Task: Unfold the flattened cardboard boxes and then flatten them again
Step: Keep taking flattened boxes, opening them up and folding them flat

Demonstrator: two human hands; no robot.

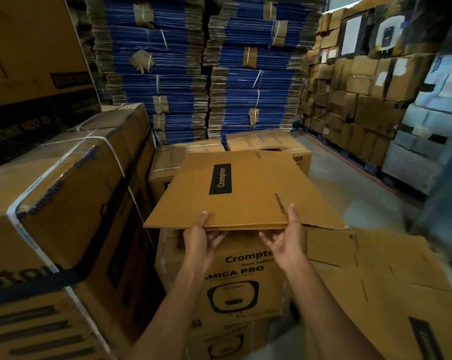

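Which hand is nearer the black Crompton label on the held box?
Left. The left hand grips the flat box just below the label; the right hand grips farther right.

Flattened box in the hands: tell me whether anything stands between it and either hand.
Nothing does. The left hand and right hand pinch the flattened box at its near edge, thumbs on top, fingers underneath. A printed carton stands just below that edge and may crowd the box if it opens downward.

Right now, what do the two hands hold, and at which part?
The left hand and right hand pinch the flattened cardboard box at its near edge, thumbs on top.
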